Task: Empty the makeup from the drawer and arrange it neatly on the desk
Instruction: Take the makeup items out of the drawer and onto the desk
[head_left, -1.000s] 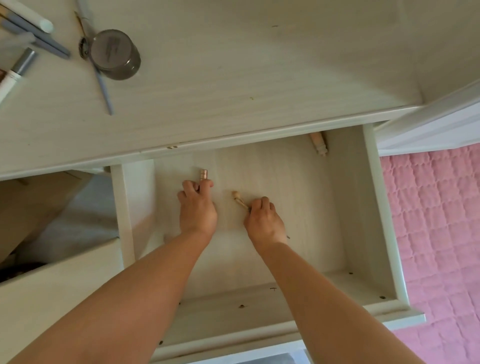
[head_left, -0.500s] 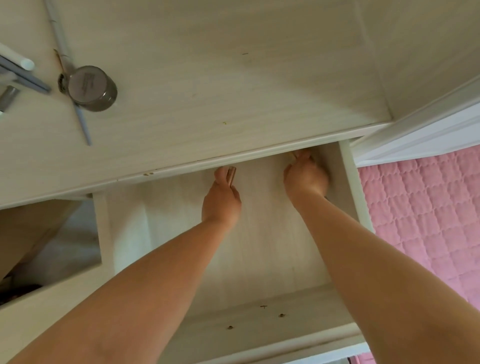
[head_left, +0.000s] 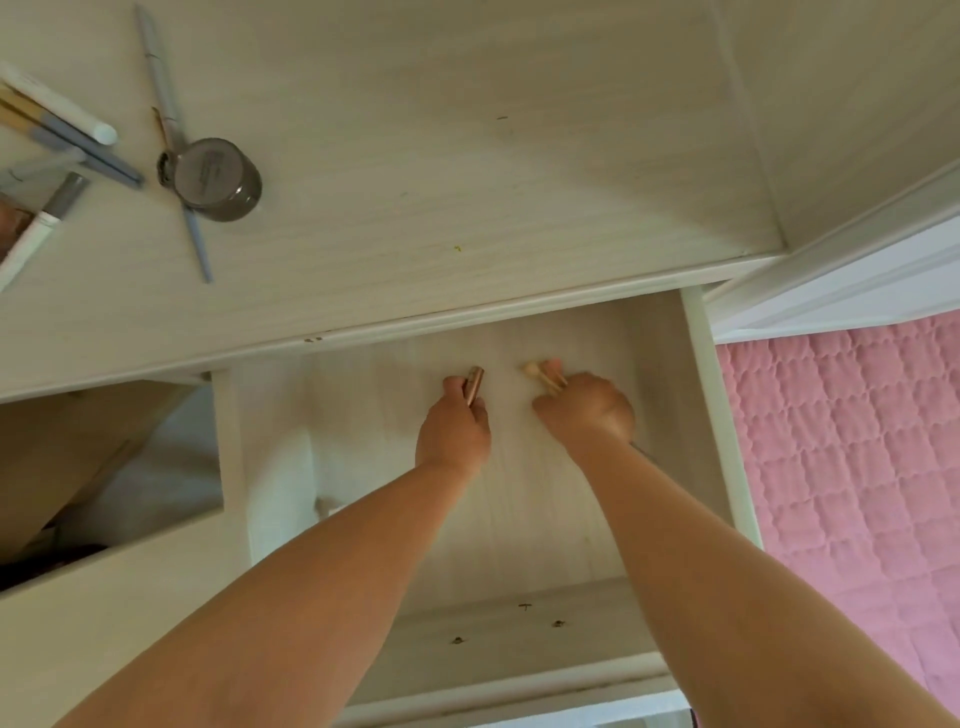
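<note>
Our fingers are curled shut on both sides: the left hand (head_left: 454, 436) grips a small rose-gold tube (head_left: 474, 384), whose top pokes up past the knuckles, and the right hand (head_left: 587, 415) holds a bundle of slim things, among them what looks like a pale-tipped applicator (head_left: 535, 370) that sticks out toward the left; how many pieces are in that bundle we cannot tell. Both hands sit low inside the open drawer (head_left: 698, 415), near its far end, just under the front edge of the worktop (head_left: 467, 182). The makeup, then, is already in our fingers rather than lying loose, and the pale drawer floor around the hands shows nothing else that we can make out, though our forearms cover part of it. We judge the step in hand to be the lift-out of the last pieces. The next move calls for raising both hands clear of the worktop's edge without knocking the tube or the applicator against it, then carrying them up and to the left, where the pieces already out lie: a round grey jar (head_left: 218, 179), a long thin pencil (head_left: 171, 140) running under it, and a cluster of pens and tubes (head_left: 62, 140) at the left edge. These lie crossed and askew, so some straightening is still owed there.
</note>
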